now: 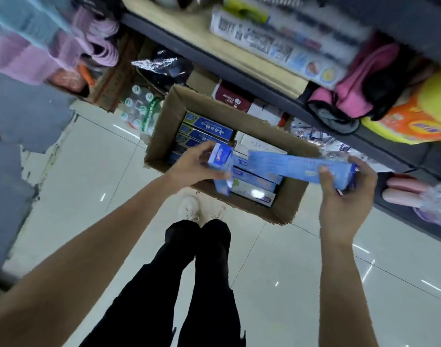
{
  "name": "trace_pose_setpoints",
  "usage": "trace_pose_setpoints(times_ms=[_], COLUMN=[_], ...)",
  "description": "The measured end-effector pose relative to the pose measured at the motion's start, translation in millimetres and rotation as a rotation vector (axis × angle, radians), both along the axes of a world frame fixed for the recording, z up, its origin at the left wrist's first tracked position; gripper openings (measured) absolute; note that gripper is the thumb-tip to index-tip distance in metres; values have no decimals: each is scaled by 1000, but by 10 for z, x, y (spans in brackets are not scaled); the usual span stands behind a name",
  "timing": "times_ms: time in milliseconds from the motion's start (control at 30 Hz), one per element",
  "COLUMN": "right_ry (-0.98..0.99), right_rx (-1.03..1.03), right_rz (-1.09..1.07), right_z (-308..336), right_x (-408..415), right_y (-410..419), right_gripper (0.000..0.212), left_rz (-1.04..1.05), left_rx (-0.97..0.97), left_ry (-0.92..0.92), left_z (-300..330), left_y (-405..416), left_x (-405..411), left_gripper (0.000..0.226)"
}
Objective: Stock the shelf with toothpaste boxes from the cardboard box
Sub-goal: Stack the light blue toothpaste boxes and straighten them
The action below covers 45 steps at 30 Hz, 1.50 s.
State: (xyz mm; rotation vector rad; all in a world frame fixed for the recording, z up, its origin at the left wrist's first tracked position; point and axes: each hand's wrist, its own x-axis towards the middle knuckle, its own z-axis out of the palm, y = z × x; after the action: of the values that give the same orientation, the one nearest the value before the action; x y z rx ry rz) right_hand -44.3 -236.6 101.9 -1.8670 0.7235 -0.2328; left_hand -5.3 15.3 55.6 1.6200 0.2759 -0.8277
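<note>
The left hand point(199, 164) is curled around one short end of a pale blue toothpaste box point(220, 169), and the right hand point(344, 186) pinches the end of a second, long light-blue toothpaste box point(299, 166) between thumb and fingers; probably each is held by its end so it can slide onto the shelf point(242, 58) lengthwise. Both are above the near edge of the open cardboard box point(164, 126), which stands on the glossy tiled floor point(314, 284) just below the shelf's front edge, I think to keep the reach short. Inside, more slim, smooth printed cartons lie flat in rows against the matte brown walls.
</note>
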Motion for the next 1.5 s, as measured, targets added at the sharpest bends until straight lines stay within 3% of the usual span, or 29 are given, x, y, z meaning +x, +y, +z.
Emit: trace_pose_setpoints(times_ms=[133, 233, 333, 400, 500, 633, 733, 833, 967, 1067, 1133, 1200, 1300, 1400, 1500], right_ry=[39, 31, -82, -122, -80, -30, 48, 128, 230, 341, 357, 317, 200, 68, -21], right_rx=[605, 739, 584, 304, -44, -150, -260, -256, 113, 215, 237, 217, 191, 312, 523], right_rz=[-290, -274, -167, 32, 316, 480, 551, 665, 1020, 1124, 1125, 1097, 878, 531, 281], right_z=[781, 1303, 1771, 2020, 2269, 2490, 2595, 2682, 2807, 2848, 2862, 2888, 2948, 2885, 2732], right_x=[-131, -160, -90, -16, 172, 527, 844, 1175, 1673, 2036, 2220, 2358, 2486, 2563, 2798], right_y=[69, 194, 354, 479, 723, 1119, 1426, 1707, 1980, 2160, 2305, 2407, 2431, 2333, 2357], right_gripper=[30, 31, 30, 35, 36, 30, 33, 37, 32, 35, 31, 27, 18, 15, 24], left_rz=[379, 565, 624, 605, 451, 233, 172, 189, 220, 114, 42, 55, 295, 551, 710], left_rx=[-87, -129, -76, -13, 66, 166, 255, 203, -199, -324, -335, -291, -178, -40, -74], left_ry=[-42, -107, -257, -348, -444, -461, -472, -411, -110, 9, 43, 8, -129, -184, -167], left_z=[837, 1497, 2089, 2377, 2608, 2700, 2693, 2668, 2647, 2733, 2825, 2910, 2988, 2935, 2817], left_y=[146, 202, 271, 305, 265, 250, 379, 620, 1197, 1644, 1886, 2068, 2364, 2764, 3092], left_x=[-115, -133, -170, -200, -219, -170, -44, 191, 566, 854, 1049, 1265, 1622, 1882, 1994], left_gripper=[21, 17, 18, 14, 28, 61, 69, 61, 30, 47, 59, 42, 7, 15, 19])
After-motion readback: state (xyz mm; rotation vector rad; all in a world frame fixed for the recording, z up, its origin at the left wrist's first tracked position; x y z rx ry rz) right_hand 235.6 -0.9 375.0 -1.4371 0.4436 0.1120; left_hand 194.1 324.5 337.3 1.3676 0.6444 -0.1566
